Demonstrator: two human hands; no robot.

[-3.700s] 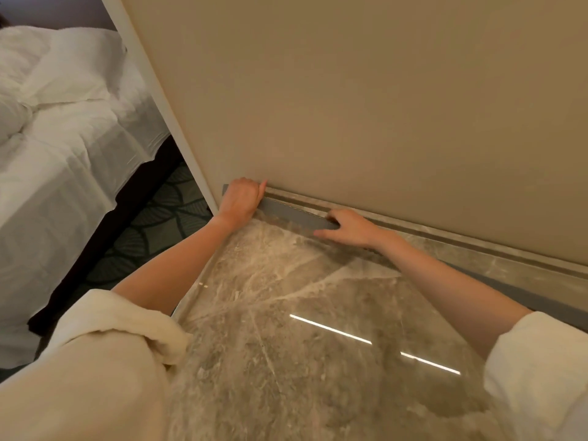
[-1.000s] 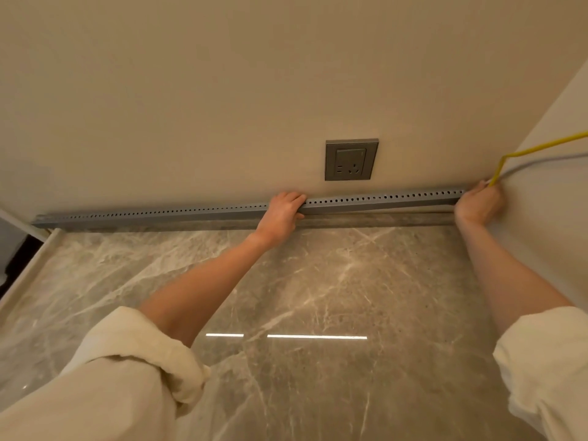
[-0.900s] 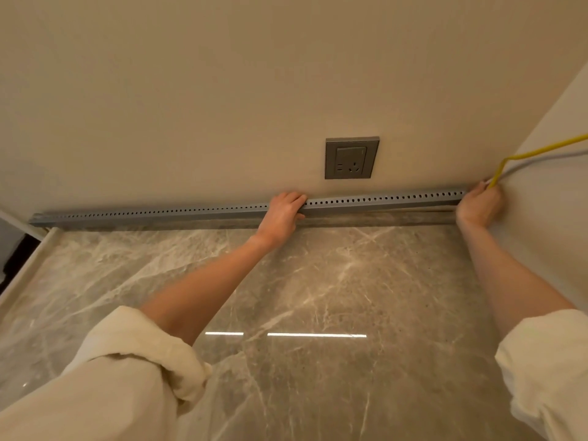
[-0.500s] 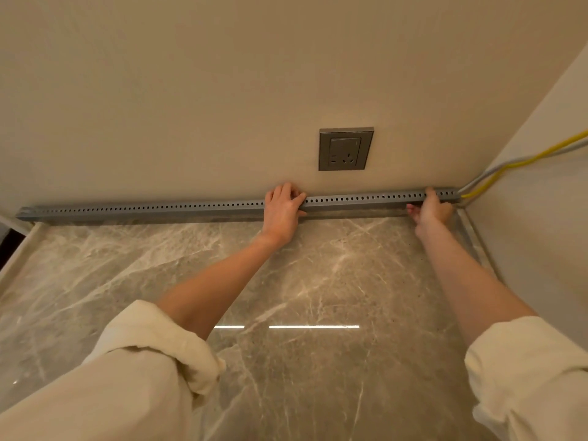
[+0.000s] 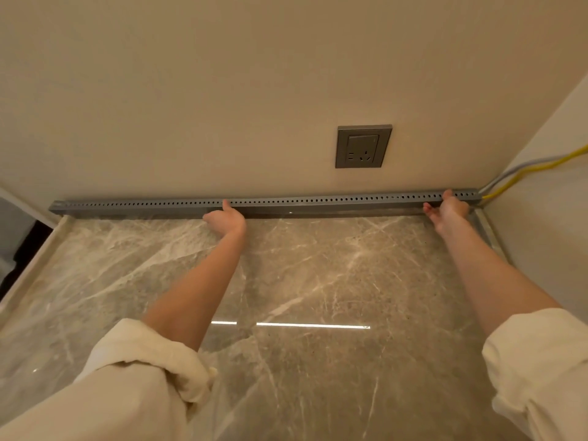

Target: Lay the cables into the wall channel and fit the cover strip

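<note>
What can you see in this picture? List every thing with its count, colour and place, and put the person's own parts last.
wall channel: one, grey, perforated, along the wall's foot
cables: two, yellow and grey, leaving the channel's right end along the side wall
socket: one, grey, on the wall above the channel
wall: beige, behind the channel
floor: grey-brown marble, glossy
sleeves: two, cream, rolled up, bottom corners
left hand: one, at mid-channel
right hand: one, near the channel's right end
</note>
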